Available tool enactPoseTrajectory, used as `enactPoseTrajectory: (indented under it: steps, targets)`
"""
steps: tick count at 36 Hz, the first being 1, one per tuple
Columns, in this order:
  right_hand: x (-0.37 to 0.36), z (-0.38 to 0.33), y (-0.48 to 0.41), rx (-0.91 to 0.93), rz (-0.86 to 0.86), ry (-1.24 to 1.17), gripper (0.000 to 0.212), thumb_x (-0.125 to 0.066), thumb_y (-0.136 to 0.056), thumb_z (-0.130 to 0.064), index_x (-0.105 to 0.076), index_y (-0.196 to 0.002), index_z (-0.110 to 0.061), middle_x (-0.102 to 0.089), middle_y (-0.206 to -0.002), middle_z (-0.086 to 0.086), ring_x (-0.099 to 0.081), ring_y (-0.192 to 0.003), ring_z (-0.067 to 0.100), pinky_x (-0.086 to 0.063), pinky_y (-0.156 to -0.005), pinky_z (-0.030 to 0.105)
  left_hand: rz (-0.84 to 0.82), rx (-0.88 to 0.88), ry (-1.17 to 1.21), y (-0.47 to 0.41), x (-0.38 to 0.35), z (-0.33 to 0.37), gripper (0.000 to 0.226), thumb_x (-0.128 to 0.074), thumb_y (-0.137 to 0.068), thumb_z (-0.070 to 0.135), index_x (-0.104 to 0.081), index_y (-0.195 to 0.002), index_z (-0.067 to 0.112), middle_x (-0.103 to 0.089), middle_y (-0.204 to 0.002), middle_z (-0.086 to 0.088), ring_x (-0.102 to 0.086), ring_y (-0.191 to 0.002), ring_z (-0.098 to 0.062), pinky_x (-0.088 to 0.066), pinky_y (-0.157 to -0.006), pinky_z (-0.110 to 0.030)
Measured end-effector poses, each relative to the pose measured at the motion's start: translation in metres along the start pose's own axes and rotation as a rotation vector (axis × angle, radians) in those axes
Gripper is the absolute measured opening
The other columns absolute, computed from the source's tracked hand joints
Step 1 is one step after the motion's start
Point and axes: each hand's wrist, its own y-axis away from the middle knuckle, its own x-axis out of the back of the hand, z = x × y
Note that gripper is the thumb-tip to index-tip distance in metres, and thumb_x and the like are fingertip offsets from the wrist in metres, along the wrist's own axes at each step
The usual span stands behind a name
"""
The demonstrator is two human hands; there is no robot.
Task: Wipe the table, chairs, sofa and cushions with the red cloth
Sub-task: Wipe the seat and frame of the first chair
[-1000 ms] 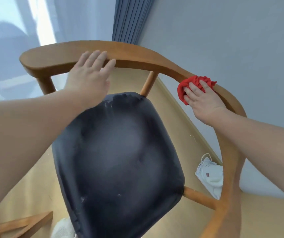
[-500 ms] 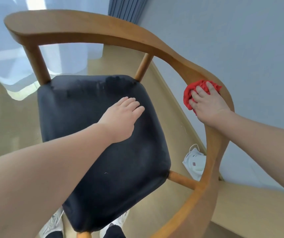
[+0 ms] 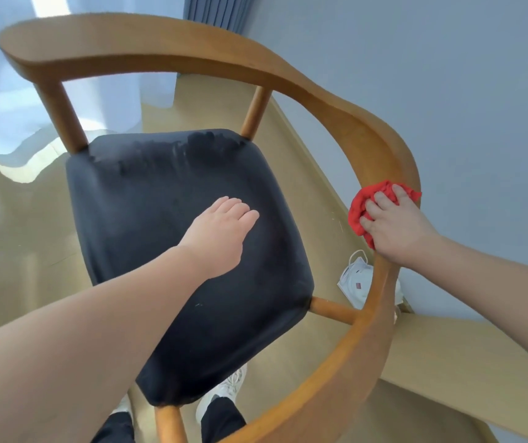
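Red cloth: the red cloth is bunched on the chair's wooden arm rail, to the right of and above the black seat.
Right hand: the right hand lies on top of the cloth. Its fingers bend over the wad and press it to the rail. The thumb is hidden.
Left hand: the left hand lies flat on the middle of the seat with its fingers straight and together, holding nothing.
Key relation: the cloth sits under and just ahead of the right fingers, bulging toward the seat. The rail's long axis curves around the seat, away to the backrest one way and down to the front end the other.
Nearer hand: the right hand, which already has the cloth; the left is well apart from it.
Likely next: slide the cloth along the rail's curve, probably toward the front end.
Under the seat's right side: a white corded device lies on the floor.
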Motion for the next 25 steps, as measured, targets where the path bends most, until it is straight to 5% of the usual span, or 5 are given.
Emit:
enactPoseTrajectory:
  steps: [8,12,25]
  targets:
    - [-0.008,-0.012,0.026,0.118,-0.025,-0.118,0.040,-0.032,-0.091,-0.035,-0.060,-0.120,-0.030,-0.054,-0.119,0.000,-0.040,-0.119,0.027,-0.018,-0.109,0.054,0.012,0.001,0.009,-0.011,0.008,0.007,0.052,-0.047,-0.082,0.005,-0.045,-0.134,0.010,-0.051,-0.130,-0.005,-0.038,-0.128,-0.026,-0.009,-0.116,-0.033]
    - [-0.011,-0.004,0.020,0.126,0.008,-0.120,0.038,-0.035,-0.091,-0.037,-0.062,-0.117,-0.030,-0.054,-0.119,0.000,-0.039,-0.121,0.027,-0.007,-0.113,0.059,0.009,-0.006,0.009,-0.019,0.009,0.009,0.052,-0.047,-0.082,0.005,-0.046,-0.134,0.010,-0.051,-0.129,-0.005,-0.038,-0.128,-0.025,-0.009,-0.116,-0.033]
    - [0.022,0.038,-0.072,-0.072,0.205,0.068,0.046,-0.036,-0.095,-0.034,-0.047,-0.139,-0.025,-0.026,-0.156,0.010,-0.009,-0.146,0.034,0.005,-0.114,0.059,0.011,0.007,-0.016,-0.039,-0.005,0.016,0.053,-0.045,-0.083,0.006,-0.044,-0.135,0.012,-0.050,-0.130,-0.003,-0.035,-0.130,-0.025,-0.007,-0.116,-0.032]
